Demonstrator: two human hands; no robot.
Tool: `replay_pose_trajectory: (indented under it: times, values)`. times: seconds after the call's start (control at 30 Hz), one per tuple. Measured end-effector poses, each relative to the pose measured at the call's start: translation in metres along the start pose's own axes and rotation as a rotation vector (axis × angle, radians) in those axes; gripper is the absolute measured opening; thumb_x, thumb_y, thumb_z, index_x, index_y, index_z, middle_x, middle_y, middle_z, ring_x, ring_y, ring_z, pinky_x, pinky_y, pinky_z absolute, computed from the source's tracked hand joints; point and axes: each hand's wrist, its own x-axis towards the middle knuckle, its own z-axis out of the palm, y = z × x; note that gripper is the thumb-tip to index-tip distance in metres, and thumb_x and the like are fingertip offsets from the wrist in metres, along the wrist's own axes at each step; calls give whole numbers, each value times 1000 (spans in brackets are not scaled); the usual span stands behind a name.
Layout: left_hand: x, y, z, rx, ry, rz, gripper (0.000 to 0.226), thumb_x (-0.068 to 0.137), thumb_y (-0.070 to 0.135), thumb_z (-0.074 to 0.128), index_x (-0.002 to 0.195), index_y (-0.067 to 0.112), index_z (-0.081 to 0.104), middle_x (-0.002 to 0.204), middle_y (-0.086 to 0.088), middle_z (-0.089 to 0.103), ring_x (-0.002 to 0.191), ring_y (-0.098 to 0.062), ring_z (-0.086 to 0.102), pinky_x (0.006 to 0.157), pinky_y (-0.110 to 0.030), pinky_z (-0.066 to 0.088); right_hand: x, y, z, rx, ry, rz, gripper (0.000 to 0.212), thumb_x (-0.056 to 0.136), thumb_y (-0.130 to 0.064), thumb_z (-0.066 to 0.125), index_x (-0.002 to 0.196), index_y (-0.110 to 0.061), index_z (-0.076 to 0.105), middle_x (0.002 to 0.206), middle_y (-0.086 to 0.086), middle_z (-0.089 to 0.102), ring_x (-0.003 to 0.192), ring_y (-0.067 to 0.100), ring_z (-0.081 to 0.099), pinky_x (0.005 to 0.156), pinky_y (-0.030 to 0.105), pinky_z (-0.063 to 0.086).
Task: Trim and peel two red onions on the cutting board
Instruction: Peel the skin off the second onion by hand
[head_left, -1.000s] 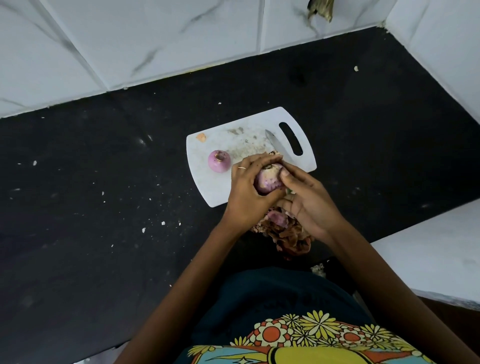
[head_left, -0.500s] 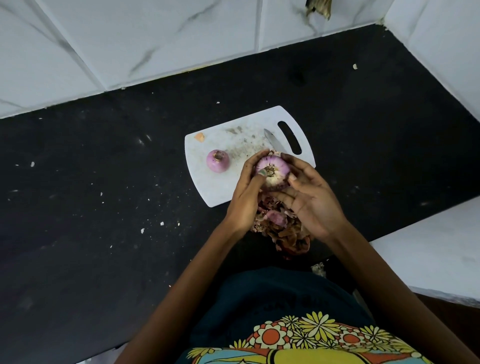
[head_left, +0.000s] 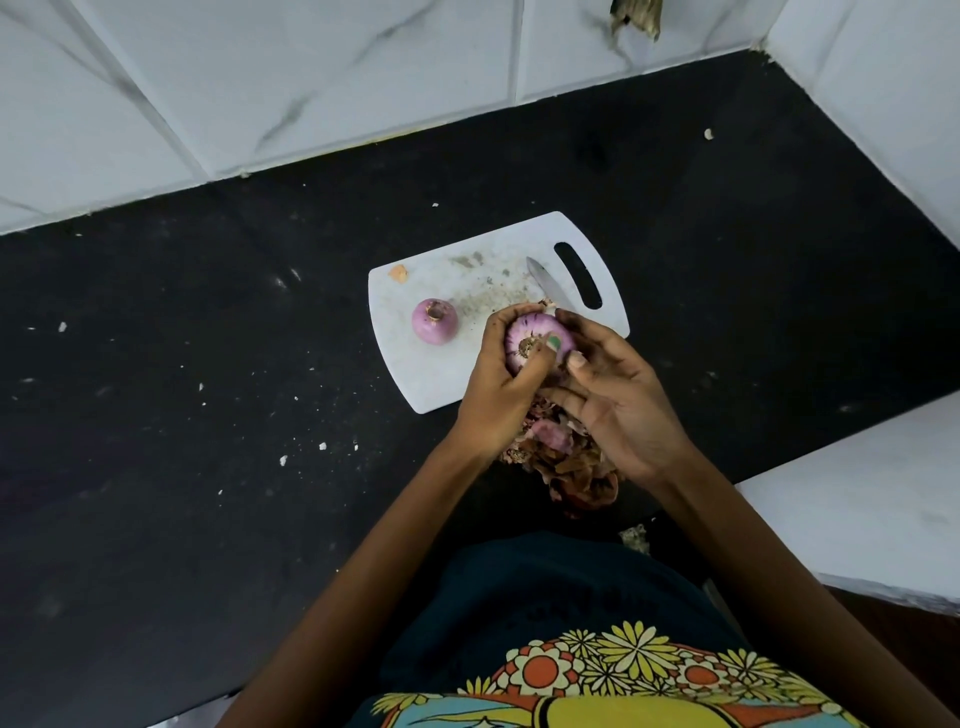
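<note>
**Purple onion in hand, root end up**

White plastic, the cutting board (head_left: 415, 374) sits on a black speckled counter (head_left: 182, 389), and I'll place everything from it. At the board's left part rests one peeled onion (head_left: 435, 321), bare and standing free. Right of it, above the board's near right edge, the left hand (head_left: 493, 395) curls around the second onion (head_left: 537, 340), thumb pressed by the root stub. The right hand (head_left: 618, 405) pinches at the onion's right flank with thumb and fingertip, the other fingers looser beneath. Beyond them a knife blade (head_left: 542, 283) lies on the board beside the handle slot; its handle is hidden behind the hands.

My worry: the blade lies just behind the knuckles, so a hand pushed forward could meet the edge. The slick onion could also squirt out of the grip and roll off onto the gritty counter.

Just off the board's near edge, a pile of peels (head_left: 566, 462) crowds the space under the wrists. Left of the board the counter runs wide; to its right a wall closes in.
</note>
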Motion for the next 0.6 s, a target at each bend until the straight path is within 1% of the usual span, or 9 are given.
replay_pose_trajectory:
  times: [0.07, 0.1, 0.17, 0.23, 0.33, 0.4, 0.47, 0.6]
  values:
    - [0, 1, -2, 34, -29, 14, 35, 94, 7, 56, 126, 0, 44, 116, -12, 57, 100, -7, 59, 86, -19, 49, -1, 1, 0, 11, 17, 9, 55, 71, -7, 63, 125, -8, 56, 131, 13, 59, 116, 28, 59, 93, 41, 53]
    - [1, 1, -3, 56, -54, 22, 37, 93, 5, 57, 127, 1, 43, 116, -10, 57, 99, -4, 59, 85, -18, 49, -2, 1, 0, 24, 17, 13, 54, 72, -7, 62, 125, -9, 56, 129, 12, 60, 117, 28, 58, 93, 41, 53]
    - [1, 3, -6, 93, -116, 28, 41, 92, 1, 58, 129, 2, 40, 113, -1, 55, 96, 4, 59, 85, -16, 48, -3, 1, -1, 41, 19, 18, 49, 76, -4, 57, 125, -8, 56, 128, 11, 61, 117, 28, 59, 90, 40, 55]
    - [1, 5, -10, 133, -180, 26, 46, 93, -1, 56, 133, 3, 35, 113, 5, 52, 96, 10, 58, 84, -12, 46, -3, 1, 0, 58, 29, 30, 48, 78, -3, 54, 126, -8, 55, 129, 12, 60, 113, 26, 62, 85, 37, 57]
    - [3, 5, -18, 188, -275, 0, 58, 92, 0, 56, 142, 5, 26, 120, 8, 48, 103, 11, 57, 87, -11, 45, -2, 2, -1, 79, 45, 53, 44, 81, -6, 53, 125, -9, 56, 125, 11, 62, 105, 24, 66, 78, 34, 58]
    - [3, 5, -22, 196, -310, -18, 61, 93, 0, 56, 144, 8, 23, 124, 6, 47, 106, 9, 56, 89, -12, 45, -2, 1, -1, 81, 49, 67, 43, 80, -7, 53, 123, -11, 58, 118, 8, 67, 102, 24, 67, 76, 34, 58]
    - [3, 6, -21, 188, -294, -15, 59, 93, 1, 55, 143, 8, 24, 126, -1, 47, 108, 5, 57, 89, -14, 46, -1, 0, 1, 71, 53, 67, 44, 80, -8, 54, 123, -11, 58, 115, 7, 68, 101, 24, 68, 77, 34, 58]
    - [-1, -1, -12, 85, -133, 13, 47, 93, 0, 54, 134, 2, 31, 122, -8, 49, 105, 0, 58, 88, -18, 48, -1, 2, 9, -12, 79, 23, 46, 81, -13, 55, 128, -8, 55, 127, 13, 61, 107, 26, 65, 85, 35, 57]
